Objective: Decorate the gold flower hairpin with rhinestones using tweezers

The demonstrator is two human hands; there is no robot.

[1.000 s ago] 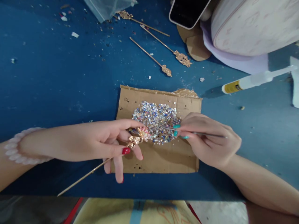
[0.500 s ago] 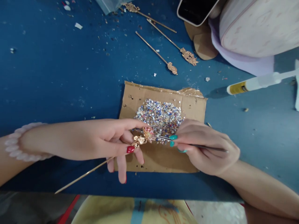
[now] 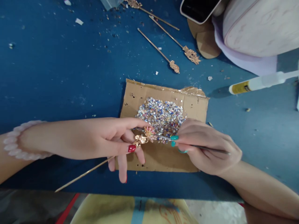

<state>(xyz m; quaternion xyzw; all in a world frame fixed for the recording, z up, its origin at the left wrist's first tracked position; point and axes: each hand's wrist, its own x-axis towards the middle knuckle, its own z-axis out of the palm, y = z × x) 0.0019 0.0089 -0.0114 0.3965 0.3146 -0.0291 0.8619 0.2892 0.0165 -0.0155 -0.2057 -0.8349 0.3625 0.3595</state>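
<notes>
- Fingers of the left hand are pinching one gold hair stick just below its ornamented head, thumb pressing against forefinger. The other three fingers are hanging loosely spread beneath it.
- Its long shaft is running back under the palm and slanting out past the near edge of the tabletop.
- Fingers of the right hand are closing together on one thin metal tool. Its tip is touching the ornament.
- Both hands are working over one piece of cardboard, which is carrying a single heap of small, multicoloured stones. The right hand is covering the heap's near right edge.
- One pale bead bracelet is sitting on the left wrist.
- Three more hair sticks are lying well apart from the cardboard, on the far side.
- To the far right, one glue syringe is lying across the tabletop, with two cardboard discs, one phone and one pale pink case grouped behind it.
</notes>
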